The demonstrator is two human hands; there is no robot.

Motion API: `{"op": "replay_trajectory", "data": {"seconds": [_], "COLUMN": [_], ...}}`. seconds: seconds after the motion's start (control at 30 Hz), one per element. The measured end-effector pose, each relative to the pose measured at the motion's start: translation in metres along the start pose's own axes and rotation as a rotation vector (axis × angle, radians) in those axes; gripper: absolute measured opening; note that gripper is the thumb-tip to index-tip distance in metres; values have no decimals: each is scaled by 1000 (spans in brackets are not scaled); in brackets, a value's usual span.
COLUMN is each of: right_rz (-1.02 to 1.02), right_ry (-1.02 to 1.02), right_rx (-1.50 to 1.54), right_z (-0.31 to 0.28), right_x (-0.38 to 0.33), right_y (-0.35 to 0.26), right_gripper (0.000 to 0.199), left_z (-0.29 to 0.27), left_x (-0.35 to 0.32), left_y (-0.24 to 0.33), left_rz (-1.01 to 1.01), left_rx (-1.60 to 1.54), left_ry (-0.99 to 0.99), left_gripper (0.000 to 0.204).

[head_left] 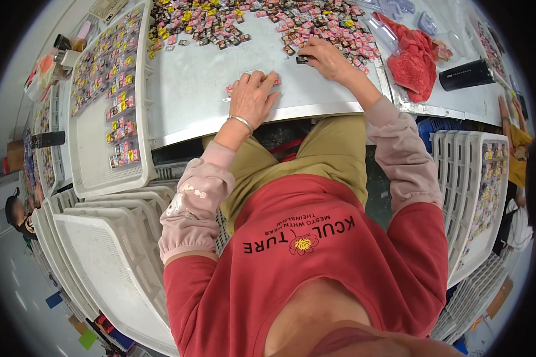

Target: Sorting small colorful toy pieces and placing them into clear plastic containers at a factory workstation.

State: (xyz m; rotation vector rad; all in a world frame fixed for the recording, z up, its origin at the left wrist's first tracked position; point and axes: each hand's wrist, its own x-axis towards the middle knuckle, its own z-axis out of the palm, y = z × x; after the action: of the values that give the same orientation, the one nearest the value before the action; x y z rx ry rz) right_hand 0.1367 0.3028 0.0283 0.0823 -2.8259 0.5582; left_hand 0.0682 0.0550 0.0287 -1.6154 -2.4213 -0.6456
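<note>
My left hand lies palm down near the front edge of a grey metal table, its fingers resting on a short row of small pink pieces. A silver bangle circles that wrist. My right hand reaches farther out, fingertips pinching a small dark piece at the edge of a heap of small pink, yellow and dark pieces. A second heap of such pieces lies at the far left of the table.
A white plastic tray on my left holds rows of sorted pieces; more white trays are stacked below it and trays stand at my right. A red cloth and a black cylinder lie at right.
</note>
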Motion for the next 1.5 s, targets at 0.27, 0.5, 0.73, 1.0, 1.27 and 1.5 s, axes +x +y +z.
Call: {"op": "replay_trajectory", "data": {"seconds": [0.27, 0.5, 0.73, 1.0, 1.27, 1.5], "right_rz": [-28, -38, -32, 309, 284, 164], "right_ry": [-75, -296, -48, -71, -39, 33], "right_rx": [36, -127, -76, 267, 722, 433], "right_z": [0, -5, 9, 4, 68, 72], "right_x": [11, 24, 6, 24, 74, 72], "right_y": [-10, -12, -14, -25, -54, -86], "right_gripper": [35, 26, 21, 29, 25, 12], "left_z": [-16, -19, -9, -4, 2, 4], "left_x": [-24, -49, -42, -40, -38, -40], "left_y": [-32, -43, -32, -26, -28, -31], "left_rz": [-125, -163, -98, -120, -80, -69], "left_rx": [-204, -153, -118, 27, -60, -65], "left_ry": [271, 381, 299, 188, 297, 295], "left_gripper": [24, 23, 43, 42, 25, 22]}}
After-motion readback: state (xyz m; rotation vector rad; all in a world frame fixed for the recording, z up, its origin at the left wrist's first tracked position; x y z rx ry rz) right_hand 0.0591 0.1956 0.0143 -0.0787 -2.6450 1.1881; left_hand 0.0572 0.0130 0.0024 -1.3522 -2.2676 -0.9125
